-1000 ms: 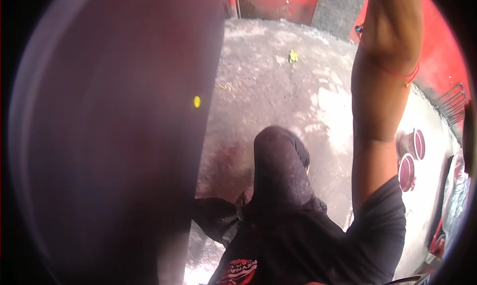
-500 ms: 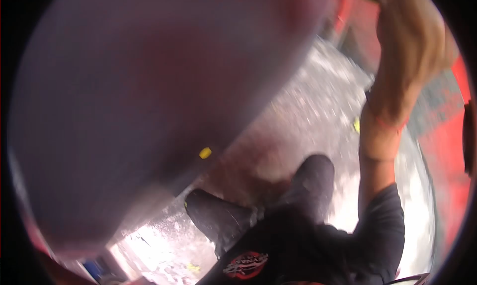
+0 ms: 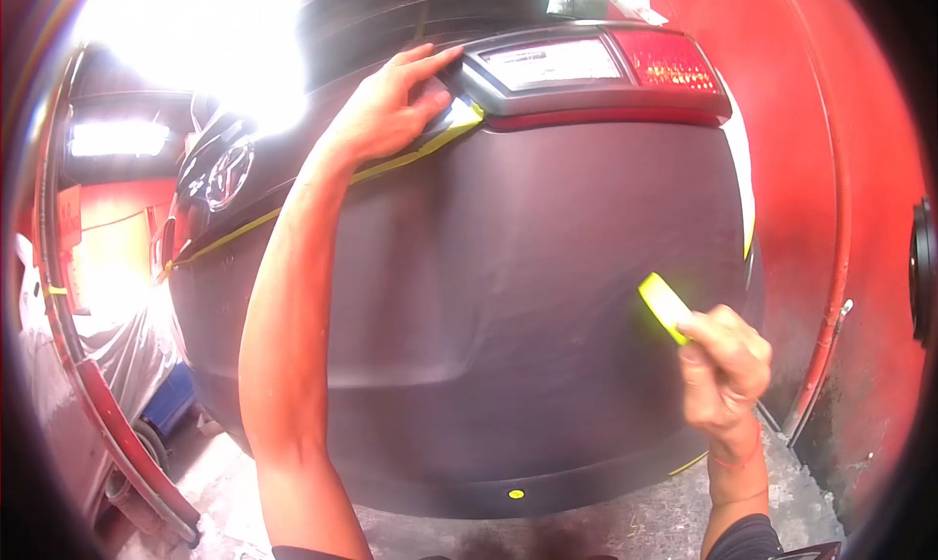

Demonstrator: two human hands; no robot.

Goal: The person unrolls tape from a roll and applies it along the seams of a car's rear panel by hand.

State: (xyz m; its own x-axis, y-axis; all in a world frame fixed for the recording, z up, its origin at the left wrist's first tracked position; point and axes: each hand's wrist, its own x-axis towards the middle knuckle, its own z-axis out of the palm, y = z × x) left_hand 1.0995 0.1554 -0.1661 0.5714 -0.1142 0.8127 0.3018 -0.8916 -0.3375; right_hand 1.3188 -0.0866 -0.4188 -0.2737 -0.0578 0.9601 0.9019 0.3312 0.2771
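A car's dark matte rear bumper (image 3: 576, 228) fills the middle, with yellow tape (image 3: 415, 155) along its upper edge below a red and clear tail light (image 3: 606, 68). My left hand (image 3: 396, 106) lies on the car body beside the light's left end, fingers spread and pointing right; no object shows in it. At the right, my right hand (image 3: 725, 365) pinches a bright yellow-green tape roll (image 3: 664, 308) between thumb and fingers, in front of the bumper. A small yellow spot (image 3: 516, 495) sits low on the bumper.
A red wall (image 3: 801, 169) with a pipe (image 3: 842, 208) stands at the right. Plastic sheeting (image 3: 122, 355) and a curved red and grey bar (image 3: 127, 452) are at the left. Concrete floor (image 3: 440, 538) shows below, and bright lights glare at upper left.
The view has swung from the floor and my legs up to the car's rear. Both hands now show, the left on the car body and the right with the yellow-green roll.
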